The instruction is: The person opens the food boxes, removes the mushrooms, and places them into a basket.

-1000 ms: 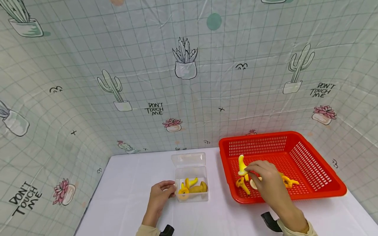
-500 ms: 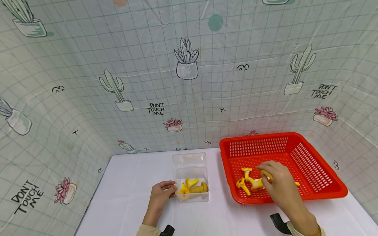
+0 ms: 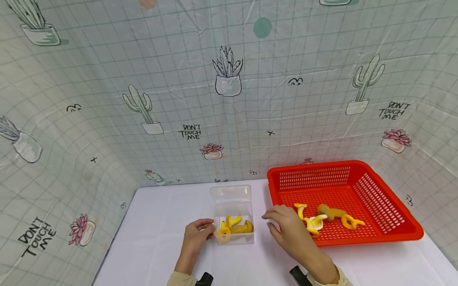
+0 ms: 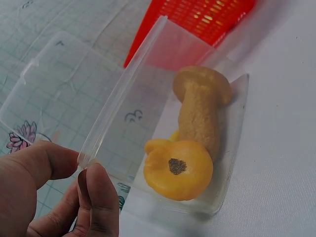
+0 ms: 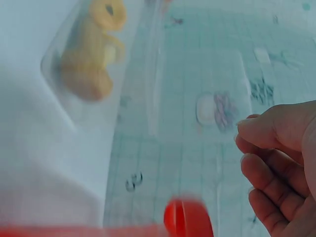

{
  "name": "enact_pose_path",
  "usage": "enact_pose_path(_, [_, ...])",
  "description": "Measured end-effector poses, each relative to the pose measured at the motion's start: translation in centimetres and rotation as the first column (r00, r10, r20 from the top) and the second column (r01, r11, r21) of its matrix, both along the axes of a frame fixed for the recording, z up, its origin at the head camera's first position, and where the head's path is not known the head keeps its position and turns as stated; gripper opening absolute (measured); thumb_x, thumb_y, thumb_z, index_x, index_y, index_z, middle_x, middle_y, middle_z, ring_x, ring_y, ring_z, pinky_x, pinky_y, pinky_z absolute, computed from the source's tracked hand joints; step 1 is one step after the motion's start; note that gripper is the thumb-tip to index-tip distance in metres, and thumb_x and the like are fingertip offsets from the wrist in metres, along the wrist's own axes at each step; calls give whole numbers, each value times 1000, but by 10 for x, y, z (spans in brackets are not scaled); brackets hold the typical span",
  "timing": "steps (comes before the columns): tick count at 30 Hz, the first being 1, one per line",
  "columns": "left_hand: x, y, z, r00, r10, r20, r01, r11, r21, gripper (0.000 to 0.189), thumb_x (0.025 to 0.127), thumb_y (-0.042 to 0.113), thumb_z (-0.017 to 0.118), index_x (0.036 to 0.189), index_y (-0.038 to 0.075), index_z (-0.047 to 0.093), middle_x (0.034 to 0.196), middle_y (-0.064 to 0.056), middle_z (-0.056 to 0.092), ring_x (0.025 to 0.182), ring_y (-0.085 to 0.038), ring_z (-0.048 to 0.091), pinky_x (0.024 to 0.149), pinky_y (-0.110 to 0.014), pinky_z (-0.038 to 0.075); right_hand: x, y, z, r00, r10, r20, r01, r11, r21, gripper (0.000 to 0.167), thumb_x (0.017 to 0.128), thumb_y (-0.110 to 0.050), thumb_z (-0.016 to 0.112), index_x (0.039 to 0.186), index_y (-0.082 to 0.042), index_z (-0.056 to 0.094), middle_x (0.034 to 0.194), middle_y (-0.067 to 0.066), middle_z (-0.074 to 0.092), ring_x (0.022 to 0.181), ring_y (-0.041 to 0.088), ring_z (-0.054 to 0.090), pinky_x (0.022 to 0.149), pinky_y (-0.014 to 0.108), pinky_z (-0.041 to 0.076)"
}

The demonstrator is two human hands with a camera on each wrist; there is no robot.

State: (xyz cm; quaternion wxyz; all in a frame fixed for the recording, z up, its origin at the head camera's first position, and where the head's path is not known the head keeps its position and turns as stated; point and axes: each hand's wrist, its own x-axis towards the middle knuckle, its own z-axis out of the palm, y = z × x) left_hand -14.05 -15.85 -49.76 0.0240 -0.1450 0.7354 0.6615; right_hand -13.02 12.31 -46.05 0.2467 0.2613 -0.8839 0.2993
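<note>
With finger and thumb, my left hand (image 3: pixel 196 237) pinches the rim corner of a clear plastic box (image 3: pixel 234 239), its lid raised at the back. Inside lie a tan toy mushroom (image 4: pixel 198 113) and yellow ones, one a rounded yellow mushroom (image 4: pixel 178 173) with a dark centre. My right hand (image 3: pixel 291 232) hovers over the left front edge of a red basket (image 3: pixel 386 234), fingers loosely bent, nothing between them. Another tan mushroom (image 3: pixel 330 212), a ring-shaped yellow one (image 3: pixel 352 222) and pale yellow mushrooms (image 3: pixel 315 223) lie in the basket; the right hand covers its left front part.
A white cloth (image 3: pixel 157 222) covers the table. Behind it hangs a patterned curtain (image 3: pixel 250 103) with cactus drawings, which also rises at both sides. Between box and basket runs a narrow strip of table.
The right hand let go of a yellow mushroom in the basket, touched the tan mushroom, then moved left with nothing in it. The left hand stays at the box.
</note>
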Motion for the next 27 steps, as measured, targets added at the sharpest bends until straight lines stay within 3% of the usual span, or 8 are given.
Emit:
enact_pose_path(9, [0, 0, -2, 1000, 4, 7, -4, 1000, 8, 30, 89, -5, 71, 117, -16, 68, 93, -9, 72, 68, -10, 63, 62, -19, 59, -16, -41, -9, 985, 156, 72, -157, 987, 9, 25, 79, 9, 85, 93, -10, 79, 97, -6, 72, 91, 14, 65, 84, 35, 58])
enact_pose_path(21, [-2, -2, -7, 1000, -6, -2, 6, 1000, 29, 34, 90, -5, 70, 119, -20, 65, 95, -9, 74, 67, -8, 63, 61, -18, 58, -35, -73, -19, 953, 244, 181, -263, 961, 90, 15, 85, 3, 85, 97, -6, 80, 96, 0, 74, 93, 19, 65, 90, 36, 58])
enact_pose_path(27, [-4, -3, -9, 1000, -12, -6, 12, 999, 30, 33, 91, -6, 70, 119, -21, 64, 97, -12, 74, 67, -8, 62, 61, -17, 57, -47, -82, -22, 928, 303, 216, -334, 934, 127, 16, 82, 1, 87, 96, -5, 81, 93, 1, 75, 89, 19, 65, 85, 32, 56])
